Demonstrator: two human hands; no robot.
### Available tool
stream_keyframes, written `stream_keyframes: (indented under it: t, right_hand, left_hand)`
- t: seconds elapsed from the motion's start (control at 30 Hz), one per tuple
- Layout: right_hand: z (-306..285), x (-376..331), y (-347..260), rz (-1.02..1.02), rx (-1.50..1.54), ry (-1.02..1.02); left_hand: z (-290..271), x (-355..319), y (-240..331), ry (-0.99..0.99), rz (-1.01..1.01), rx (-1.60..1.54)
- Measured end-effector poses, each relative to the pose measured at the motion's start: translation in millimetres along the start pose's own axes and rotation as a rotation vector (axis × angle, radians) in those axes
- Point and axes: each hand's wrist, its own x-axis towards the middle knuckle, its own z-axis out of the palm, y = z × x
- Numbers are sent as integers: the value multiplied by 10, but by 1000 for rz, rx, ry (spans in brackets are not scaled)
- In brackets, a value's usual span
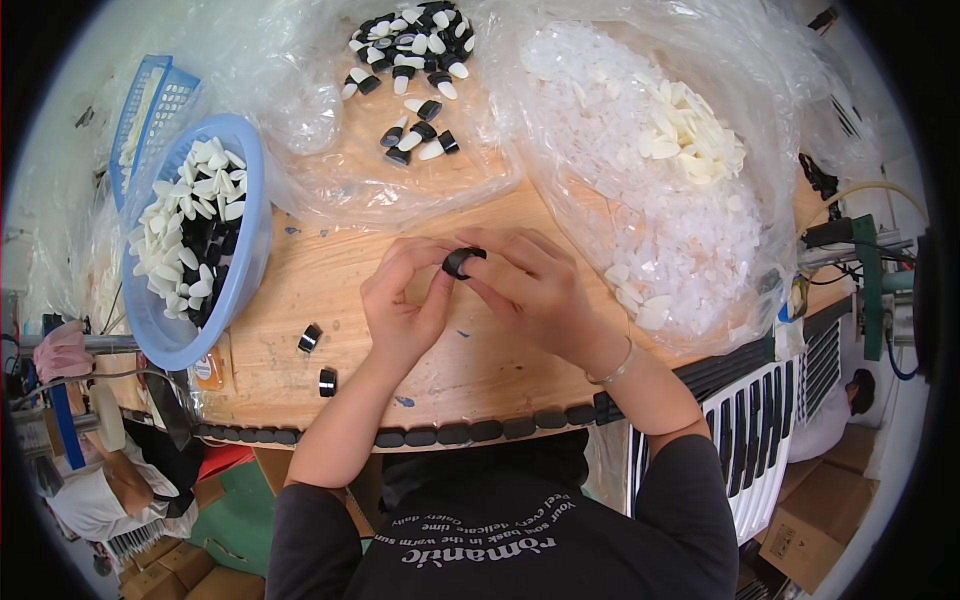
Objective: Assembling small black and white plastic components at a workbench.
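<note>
Over the middle of the wooden table (480, 370), both hands meet at a black ring-shaped cap (460, 264). My left hand (410, 305) pinches its left side between thumb and fingers. The fingers of my right hand (540, 290) are closed at its right side, and fingertips cover part of it. Whether something small sits inside the cap cannot be seen. To the left of my left forearm lie two loose black caps, one tilted (310, 338) and one nearer the edge (327, 382).
A blue basin (262, 235) at left holds white oval pieces and black caps. Black caps with white ovals (420, 45) pile on clear plastic at the back. At right, a clear bag (560, 190) holds translucent pieces and cream ovals (690, 130). Black padding (455, 433) lines the front edge.
</note>
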Motion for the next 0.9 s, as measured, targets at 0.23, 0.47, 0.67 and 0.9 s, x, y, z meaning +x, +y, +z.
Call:
stream_keyframes:
  t: [0.23, 0.47, 0.67, 0.9]
  right_hand:
    - [2, -21, 7, 2, -67, -38]
    - [-42, -12, 35, -62, -71, -73]
    - [-89, 17, 0, -40, -121, -145]
    - [-73, -19, 17, 42, -84, -160]
  left_hand:
    - [-8, -20, -16, -16, -53, -30]
    - [-7, 14, -19, -43, -84, 51]
    - [-23, 73, 40, -50, 61, 261]
    - [-19, 88, 24, -96, 105, 293]
